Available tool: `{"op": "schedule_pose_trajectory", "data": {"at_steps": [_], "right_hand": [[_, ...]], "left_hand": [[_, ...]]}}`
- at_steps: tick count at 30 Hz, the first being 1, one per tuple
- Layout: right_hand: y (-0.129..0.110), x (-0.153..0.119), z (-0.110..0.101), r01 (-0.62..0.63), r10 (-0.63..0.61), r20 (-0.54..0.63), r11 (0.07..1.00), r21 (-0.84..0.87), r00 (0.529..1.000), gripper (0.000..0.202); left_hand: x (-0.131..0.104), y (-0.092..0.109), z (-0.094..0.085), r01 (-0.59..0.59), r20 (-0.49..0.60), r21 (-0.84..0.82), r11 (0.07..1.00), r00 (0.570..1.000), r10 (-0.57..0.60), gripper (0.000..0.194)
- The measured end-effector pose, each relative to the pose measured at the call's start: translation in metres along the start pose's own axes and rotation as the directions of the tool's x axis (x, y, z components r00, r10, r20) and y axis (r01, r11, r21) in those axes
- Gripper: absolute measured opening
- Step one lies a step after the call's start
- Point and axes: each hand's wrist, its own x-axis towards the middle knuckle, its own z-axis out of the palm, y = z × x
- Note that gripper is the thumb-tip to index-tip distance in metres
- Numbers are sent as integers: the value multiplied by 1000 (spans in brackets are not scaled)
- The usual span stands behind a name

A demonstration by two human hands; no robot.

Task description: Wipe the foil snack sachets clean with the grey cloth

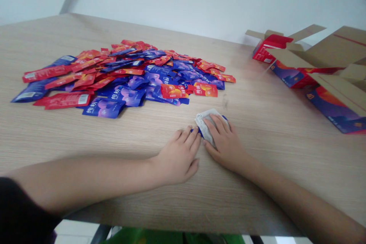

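white cloth (206,117) over blue packet (199,132) on bench (120,137)
left hand (177,156), fingers open, touches packet; right hand (224,141), fingers open, covers cloth.

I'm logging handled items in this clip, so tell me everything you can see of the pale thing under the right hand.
The pale thing is grey-white and looks like soft, thin cloth, folded into a small flat pad with layered, slightly ruffled edges. It lies on the wooden-looking table, partly covered by the right hand. Blue material peeks out beside it near the left hand's fingertips. Its covered part is hidden.
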Motion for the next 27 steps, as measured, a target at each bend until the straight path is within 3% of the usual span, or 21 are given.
{"op": "schedule_pose_trajectory", "data": {"at_steps": [27], "right_hand": [[-8,4,-2,12,-12,-15,1000,22,1000,58]], "left_hand": [[0,1,-2,-5,-27,36,999,1000,6,61]]}}
